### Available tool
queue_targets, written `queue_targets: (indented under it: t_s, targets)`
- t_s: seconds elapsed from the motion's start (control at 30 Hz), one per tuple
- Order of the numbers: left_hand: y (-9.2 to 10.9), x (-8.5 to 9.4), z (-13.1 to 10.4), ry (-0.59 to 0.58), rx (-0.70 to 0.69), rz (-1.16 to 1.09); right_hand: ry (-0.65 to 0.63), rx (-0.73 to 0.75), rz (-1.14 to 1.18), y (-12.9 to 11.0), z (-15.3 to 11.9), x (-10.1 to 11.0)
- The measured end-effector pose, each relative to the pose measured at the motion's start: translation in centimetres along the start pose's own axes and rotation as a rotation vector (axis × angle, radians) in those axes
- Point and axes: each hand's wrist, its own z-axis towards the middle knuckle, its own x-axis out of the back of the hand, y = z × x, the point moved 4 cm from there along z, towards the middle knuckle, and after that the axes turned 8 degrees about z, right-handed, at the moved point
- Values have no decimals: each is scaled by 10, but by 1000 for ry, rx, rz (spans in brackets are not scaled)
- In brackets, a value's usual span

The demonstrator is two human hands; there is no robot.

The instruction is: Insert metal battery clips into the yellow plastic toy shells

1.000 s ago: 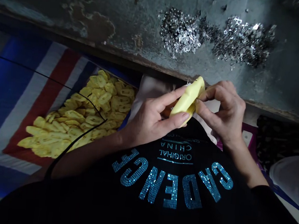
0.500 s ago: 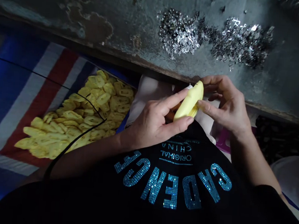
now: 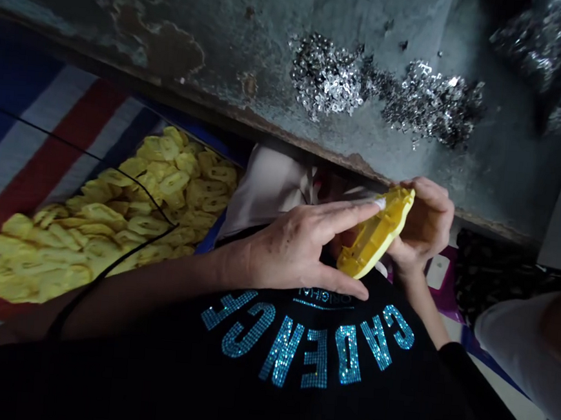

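A wide bare stretch of tabletop [image 3: 236, 32] left of the loose metal pieces [image 3: 336, 85] gives a hand room to pass; a narrower gap lies right of them. A yellow shell [image 3: 376, 234] fills the space between left hand [image 3: 302, 244] and right hand [image 3: 425, 224]. A black cable [image 3: 102, 160] crosses the yellow pile [image 3: 90, 221], obstructing a reach into it.

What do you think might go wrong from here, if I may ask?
The yellow shell is tilted between the left hand and right hand, so it might slip. The metal bits lie loose on the bench, so a careless brush could scatter them. The cord runs across by the left arm and might snag.
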Motion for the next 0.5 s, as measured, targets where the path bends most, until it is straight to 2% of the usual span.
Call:
queue_targets:
  t_s: [0.17,0.37,0.43,0.5]
  targets:
    - [-3,-2,0,61,-60,0,-1,-40,-72,2,-1,3]
    - [-12,7,1,156,-130,-55,-47,30,-24,-7,13,0]
    - [-19,12,0,138,-66,-130,-72,43,-21,-9,23,-2]
    - [-31,15,-3,86,108,-268,-148,-5,-40,-9,36,-8]
